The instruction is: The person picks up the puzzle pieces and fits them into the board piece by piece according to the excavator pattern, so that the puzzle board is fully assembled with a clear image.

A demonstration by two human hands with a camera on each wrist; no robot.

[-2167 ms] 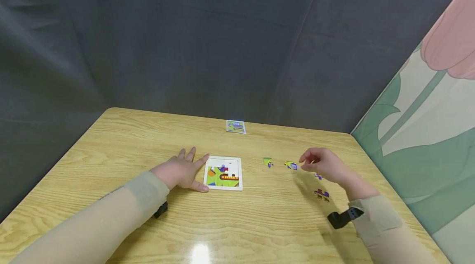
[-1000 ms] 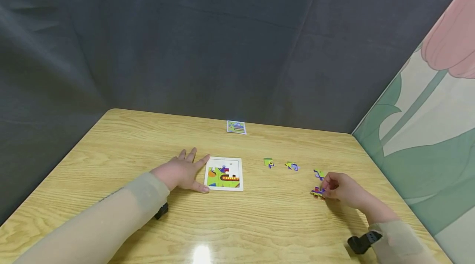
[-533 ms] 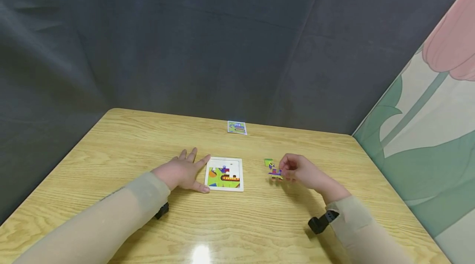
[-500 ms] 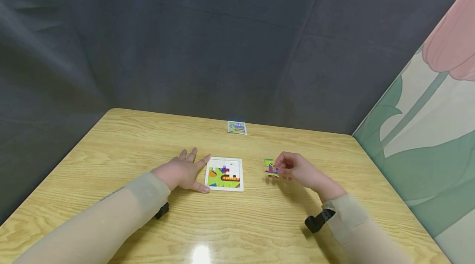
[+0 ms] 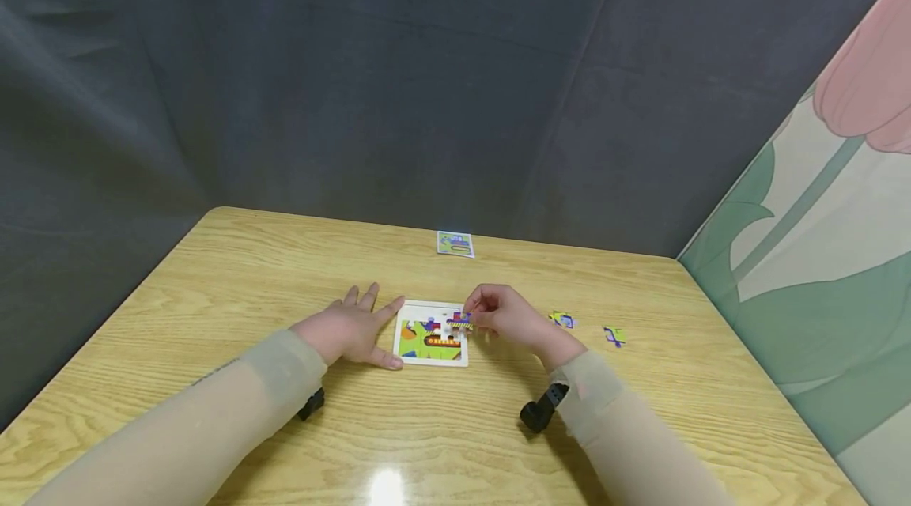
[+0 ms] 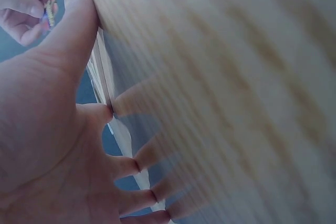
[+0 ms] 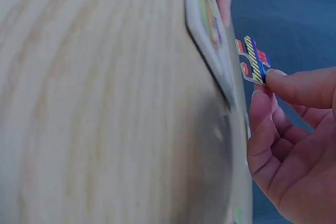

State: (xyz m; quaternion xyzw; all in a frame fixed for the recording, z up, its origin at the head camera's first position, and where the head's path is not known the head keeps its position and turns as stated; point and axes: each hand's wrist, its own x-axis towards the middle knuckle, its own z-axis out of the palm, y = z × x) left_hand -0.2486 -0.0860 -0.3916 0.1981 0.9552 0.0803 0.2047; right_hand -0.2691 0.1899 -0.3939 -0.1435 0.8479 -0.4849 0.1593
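while the splayed left hand (image 5: 347, 330) is touching the tray's left edge (image 5: 400, 334), the right hand (image 5: 507, 318) is pinching a puzzle piece (image 7: 253, 59).

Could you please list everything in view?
Table: 1, tan, centre
Puzzle tray: 1, white rim, on table
Held puzzle piece: 1, multicoloured, over tray
Loose puzzle pieces: 2 in head view, multicoloured, table's right
Picture card: 1, multicoloured, table's far side
Curtain: 1, dark grey, behind table
Floral panel: 1, pink and green, right
Wrist cameras: 2, black, wrists
Sleeves: 2, beige, arms
Left hand: 1, at tray's edge
Right hand: 1, pinching held piece
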